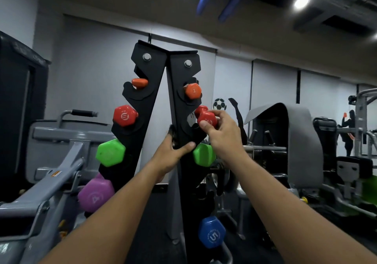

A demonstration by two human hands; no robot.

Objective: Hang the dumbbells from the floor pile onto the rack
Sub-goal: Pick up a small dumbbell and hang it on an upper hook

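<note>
Your right hand (221, 129) grips a red dumbbell (205, 117) by its near end, thumb and fingers (204, 124) curled round the hexagonal head, holding it right at the second notch on the right side of the black rack (179, 104). Whether the handle already sits in the notch, you cannot tell; the far head shows just behind the rack's edge. Your left hand (173, 153) clasps the rack's right upright lower down, thumb wrapped across its front face and the fingers curled behind the edge.

Above the red dumbbell, an orange dumbbell (193, 90) marked 1 hangs in the notch near the top on the right. Just below your right hand, a green dumbbell (204, 154) sits on the same side, and a blue dumbbell (212, 232) marked 5 hangs near the bottom. On the left upright, from top down, hang a second orange dumbbell (139, 82), a second red dumbbell (124, 115), a second green dumbbell (110, 152) and a purple dumbbell (95, 194) marked 4.

Grey gym machines (61, 161) stand to the left and right behind the rack.
</note>
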